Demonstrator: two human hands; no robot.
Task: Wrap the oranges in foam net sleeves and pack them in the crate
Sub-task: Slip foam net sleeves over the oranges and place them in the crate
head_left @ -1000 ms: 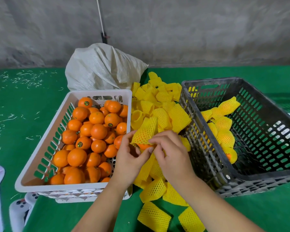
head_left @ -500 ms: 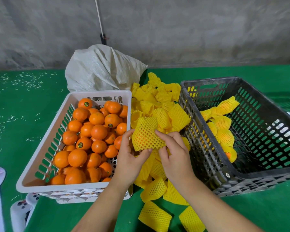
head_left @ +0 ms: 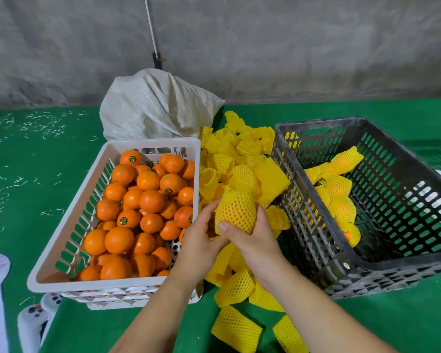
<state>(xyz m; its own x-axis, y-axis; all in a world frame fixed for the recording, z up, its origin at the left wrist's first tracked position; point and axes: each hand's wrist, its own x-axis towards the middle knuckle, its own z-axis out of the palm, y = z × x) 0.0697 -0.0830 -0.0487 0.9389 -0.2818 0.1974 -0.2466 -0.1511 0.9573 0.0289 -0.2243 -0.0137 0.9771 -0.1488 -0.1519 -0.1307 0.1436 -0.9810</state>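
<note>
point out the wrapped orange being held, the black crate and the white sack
wrapped orange (head_left: 236, 214), head view, middle of its yellow net
black crate (head_left: 402, 267), head view, near rim
white sack (head_left: 153, 105), head view, middle of its creased front

1. A rough grey concrete wall (head_left: 265, 47) is running across the far side, well beyond the hands.
2. A thin pale cord (head_left: 149, 24) is hanging down the wall to a small dark fitting (head_left: 156, 59), far ahead of the hands.
3. A green felt-like covering (head_left: 31, 187) is lying over the desk, stretching out left, right and beyond the hands.
4. Pale straw-like shreds (head_left: 43, 123) are lying scattered on the green, far off to the left of the hands.
5. Even, soft light is falling over everything; shadows are lying faint.
</note>
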